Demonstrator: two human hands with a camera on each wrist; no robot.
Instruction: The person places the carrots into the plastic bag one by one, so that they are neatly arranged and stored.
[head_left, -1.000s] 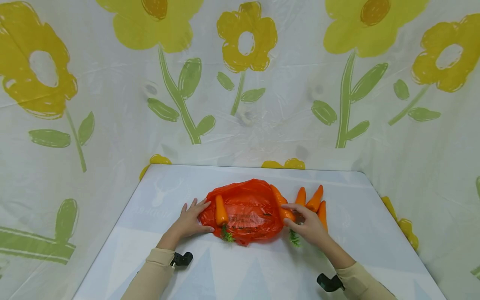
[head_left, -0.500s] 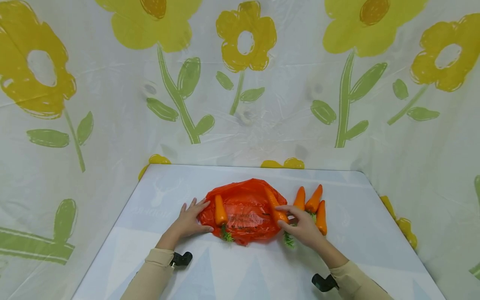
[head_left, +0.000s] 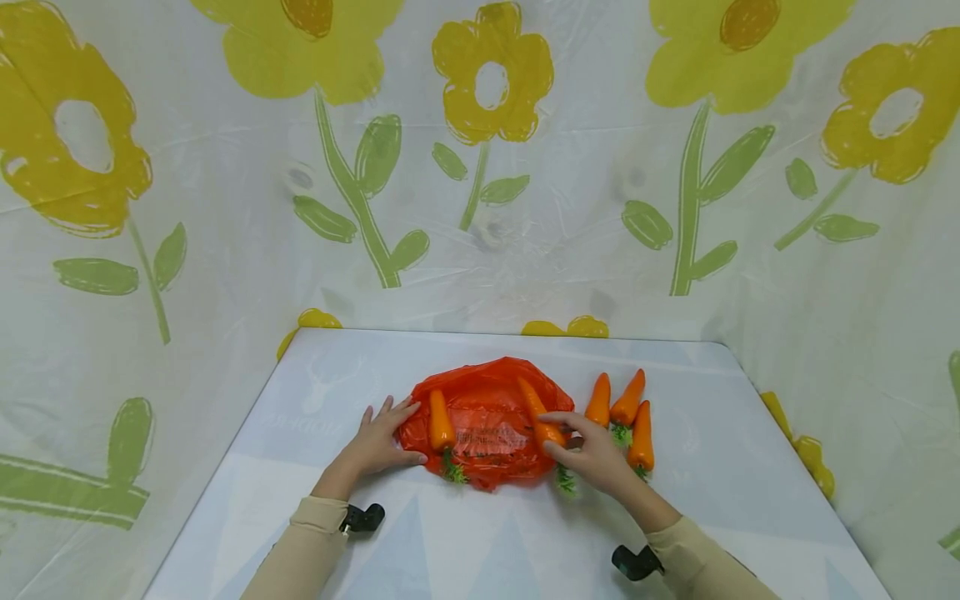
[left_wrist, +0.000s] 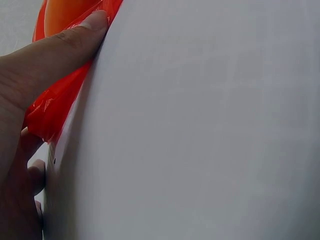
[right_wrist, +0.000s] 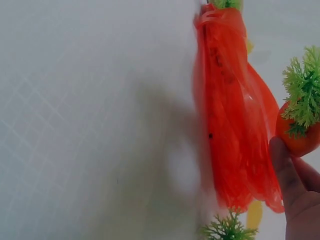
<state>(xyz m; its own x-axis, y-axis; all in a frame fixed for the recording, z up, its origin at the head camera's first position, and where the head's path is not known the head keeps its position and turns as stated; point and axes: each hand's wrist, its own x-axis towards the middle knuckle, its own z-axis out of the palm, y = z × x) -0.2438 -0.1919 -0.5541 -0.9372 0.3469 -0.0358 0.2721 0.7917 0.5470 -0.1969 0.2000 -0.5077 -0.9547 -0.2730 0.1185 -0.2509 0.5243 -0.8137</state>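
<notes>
A red plastic bag (head_left: 487, 468) lies spread on the table with its mouth facing up. One orange carrot (head_left: 441, 421) with a green leafy top rests in its left part. My left hand (head_left: 375, 446) lies at the bag's left edge, fingers spread and fairly straight; in the left wrist view its thumb (left_wrist: 65, 52) presses on the red plastic. Over the bag's right side, my right hand (head_left: 592, 454) pinches a second carrot (head_left: 534, 408) near its leafy end, tip pointing away. The right wrist view shows that carrot's green top (right_wrist: 305, 90) above the fingers.
Right of the bag lie three more carrots: one upright-pointing carrot (head_left: 598, 400), a tilted carrot (head_left: 628, 397) and a nearer carrot (head_left: 642, 437). They sit on a pale printed table (head_left: 465, 550). Behind stands a flower-patterned curtain (head_left: 570, 250).
My right hand has moved left, carrying its carrot from the bag's right edge further over the bag. The left hand and the carrot lying in the bag stay put.
</notes>
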